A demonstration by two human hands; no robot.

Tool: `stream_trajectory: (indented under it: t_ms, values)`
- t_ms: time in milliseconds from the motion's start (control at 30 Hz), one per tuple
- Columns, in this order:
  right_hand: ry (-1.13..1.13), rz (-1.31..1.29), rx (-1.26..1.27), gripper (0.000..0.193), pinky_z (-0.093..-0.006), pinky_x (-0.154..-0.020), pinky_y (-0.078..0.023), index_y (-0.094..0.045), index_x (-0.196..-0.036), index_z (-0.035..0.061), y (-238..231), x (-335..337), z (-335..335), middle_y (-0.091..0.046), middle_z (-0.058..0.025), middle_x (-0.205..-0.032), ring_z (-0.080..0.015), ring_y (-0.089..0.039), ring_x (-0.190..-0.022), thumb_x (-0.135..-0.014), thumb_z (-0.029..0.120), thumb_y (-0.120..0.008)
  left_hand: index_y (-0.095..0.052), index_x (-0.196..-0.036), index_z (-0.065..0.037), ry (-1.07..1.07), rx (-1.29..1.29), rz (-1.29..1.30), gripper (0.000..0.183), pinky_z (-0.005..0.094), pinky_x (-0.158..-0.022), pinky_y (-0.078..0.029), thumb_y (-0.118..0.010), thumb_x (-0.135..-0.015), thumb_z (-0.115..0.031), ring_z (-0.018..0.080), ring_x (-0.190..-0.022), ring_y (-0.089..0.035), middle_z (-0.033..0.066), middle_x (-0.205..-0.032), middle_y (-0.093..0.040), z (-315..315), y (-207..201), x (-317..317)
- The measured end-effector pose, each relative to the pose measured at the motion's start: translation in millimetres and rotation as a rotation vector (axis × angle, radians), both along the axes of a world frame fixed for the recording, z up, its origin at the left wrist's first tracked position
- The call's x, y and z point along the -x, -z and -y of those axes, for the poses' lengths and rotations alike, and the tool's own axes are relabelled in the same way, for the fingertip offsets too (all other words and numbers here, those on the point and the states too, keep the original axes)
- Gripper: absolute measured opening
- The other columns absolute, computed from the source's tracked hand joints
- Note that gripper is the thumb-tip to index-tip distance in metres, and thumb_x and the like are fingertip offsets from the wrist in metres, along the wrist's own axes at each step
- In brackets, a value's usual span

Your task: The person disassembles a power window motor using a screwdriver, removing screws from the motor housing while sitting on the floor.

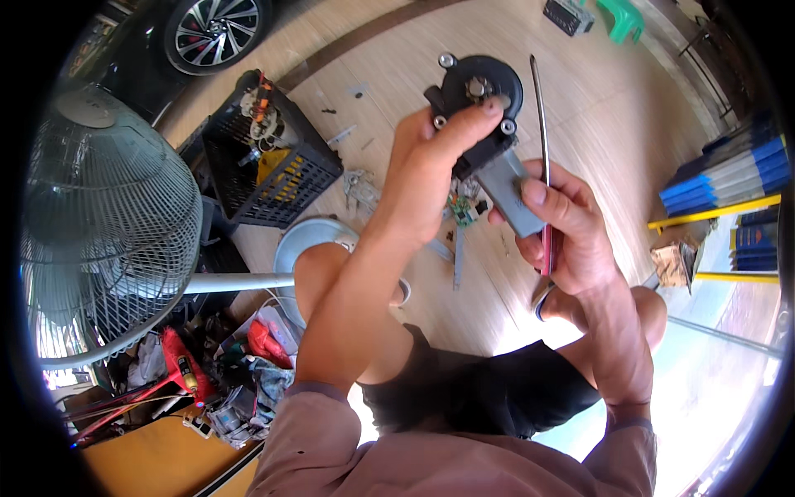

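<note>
An electric gear motor (507, 195) is held up in front of me, with a round black housing (474, 73) at its far end and a flat grey metal body nearer to me. Three silver bushings stand around the housing's edge. My left hand (431, 161) grips the housing, the thumb lying across its face near the central gear. Closed around the grey body is my right hand (567, 219). That same hand also holds a screwdriver (539, 116), its long steel shaft pointing away from me and its red handle against the palm.
Left of my hands, a black plastic crate (286, 178) holds assorted parts. A standing fan (116, 224) is beside it. Small parts and a green circuit board (466, 209) lie on the floor. Blue books fill a yellow shelf (720, 211) at the right. A car wheel (217, 33) shows far left.
</note>
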State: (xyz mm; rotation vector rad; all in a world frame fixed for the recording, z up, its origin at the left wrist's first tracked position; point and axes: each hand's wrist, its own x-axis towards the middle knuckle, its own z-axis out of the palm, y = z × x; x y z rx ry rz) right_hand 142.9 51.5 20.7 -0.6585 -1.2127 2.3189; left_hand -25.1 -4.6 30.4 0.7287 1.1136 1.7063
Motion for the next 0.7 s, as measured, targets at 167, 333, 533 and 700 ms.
stream_trajectory:
  t_ms: [167, 333, 533, 700]
  values:
    - [0.016, 0.068, -0.09, 0.035, -0.0175, -0.037, -0.037, -0.058, -0.105, -0.001, -2, 5, -2, -0.067, -0.0139, -0.078, -0.0064, -0.046, -0.042, -0.086, 0.026, -0.071, -0.063, -0.094, -0.004, -0.01, -0.03, 0.061, 0.026, 0.0243, -0.06, -0.046, -0.066, -0.087, -0.029, 0.0082, -0.07, -0.057, 0.0014, -0.081, -0.062, 0, -5, 3]
    - [0.036, 0.128, -0.068, 0.033, -0.0203, -0.038, -0.032, -0.062, -0.103, 0.0023, -6, 7, -2, -0.058, -0.0009, -0.067, -0.0063, -0.046, -0.044, -0.082, 0.023, -0.076, -0.063, -0.093, -0.004, 0.012, -0.017, -0.016, 0.025, 0.0245, -0.059, -0.046, -0.065, -0.088, -0.029, 0.008, -0.068, -0.056, 0.0008, -0.079, -0.061, 0, -4, 7]
    - [-0.007, 0.148, -0.241, 0.029, -0.0195, -0.038, -0.035, -0.059, -0.102, 0.0007, -9, 1, -3, -0.066, -0.0106, -0.075, -0.0068, -0.045, -0.042, -0.081, 0.017, -0.072, -0.063, -0.094, -0.005, 0.056, -0.017, -0.064, 0.027, 0.0241, -0.061, -0.046, -0.066, -0.089, -0.031, 0.0076, -0.069, -0.056, 0.0002, -0.081, -0.061, -3, -3, 5]
    - [0.094, 0.166, -0.213, 0.026, -0.0211, -0.036, -0.033, -0.059, -0.096, 0.0013, -16, -8, -1, -0.064, -0.0094, -0.071, -0.0078, -0.045, -0.041, -0.079, 0.016, -0.072, -0.063, -0.093, -0.002, -0.048, 0.002, -0.25, 0.036, 0.0224, -0.062, -0.044, -0.067, -0.09, -0.037, 0.0056, -0.071, -0.054, -0.0011, -0.078, -0.06, -9, 5, -7]
